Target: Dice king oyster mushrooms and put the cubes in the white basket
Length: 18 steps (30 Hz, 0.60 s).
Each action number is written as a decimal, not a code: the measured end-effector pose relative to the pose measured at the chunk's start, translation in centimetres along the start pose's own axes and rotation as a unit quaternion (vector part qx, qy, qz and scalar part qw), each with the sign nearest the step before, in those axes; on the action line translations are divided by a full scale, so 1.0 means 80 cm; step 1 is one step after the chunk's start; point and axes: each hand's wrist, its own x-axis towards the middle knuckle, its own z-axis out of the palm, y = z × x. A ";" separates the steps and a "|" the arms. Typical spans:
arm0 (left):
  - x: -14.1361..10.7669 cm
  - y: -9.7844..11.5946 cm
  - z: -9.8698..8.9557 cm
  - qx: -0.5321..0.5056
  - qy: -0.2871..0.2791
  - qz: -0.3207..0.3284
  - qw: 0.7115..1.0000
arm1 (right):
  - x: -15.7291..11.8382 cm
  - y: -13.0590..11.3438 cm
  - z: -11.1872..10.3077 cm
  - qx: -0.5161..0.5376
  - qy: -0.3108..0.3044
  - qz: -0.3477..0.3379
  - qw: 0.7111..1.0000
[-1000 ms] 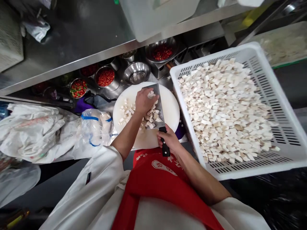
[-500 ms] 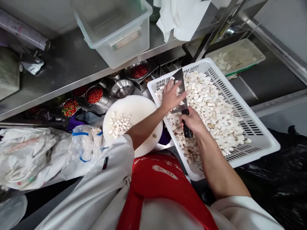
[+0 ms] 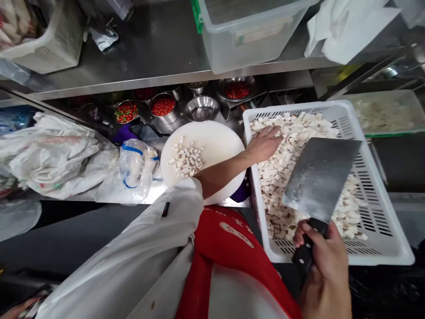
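Observation:
My right hand [image 3: 327, 261] is wrapped round the black handle of a cleaver [image 3: 322, 175], its broad blade raised over the white basket. My left hand [image 3: 265, 144] lies with fingers stretched out on diced white pieces [image 3: 282, 177], some with brownish edges, near the left side of the slotted plastic basket [image 3: 387, 195]. Under my left forearm is a round white cutting board [image 3: 219, 137], bearing a small heap of white cubes [image 3: 189, 159] on its left part.
Behind the board stand metal bowls of chopped red chillies [image 3: 162, 106] and an empty metal bowl [image 3: 202, 108]. A steel shelf [image 3: 159, 53] with a clear plastic bin [image 3: 255, 37] runs above. Plastic bags [image 3: 133, 170] lie left. Someone's hand [image 3: 21, 308] shows at the bottom left.
The cleaver has come away from my left hand, toward me and to the right, its blade now turned flat to view. My left hand has lowered onto the diced pieces. The view has shifted.

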 end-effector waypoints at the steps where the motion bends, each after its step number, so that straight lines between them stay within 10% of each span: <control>1: -0.018 -0.011 -0.010 -0.018 0.007 0.038 0.999 | -0.010 0.010 -0.005 -0.001 -0.002 -0.006 1.000; 4: -0.088 -0.070 -0.045 -0.074 0.060 0.058 0.994 | -0.037 0.037 -0.008 -0.021 -0.064 0.018 0.998; 11: -0.297 -0.257 -0.104 -0.013 0.198 -0.272 0.942 | -0.061 0.079 0.053 -0.155 -0.186 0.111 0.964; 18: -0.367 -0.251 -0.054 0.019 0.108 -0.262 0.959 | -0.051 0.111 0.107 -0.229 -0.152 0.079 0.958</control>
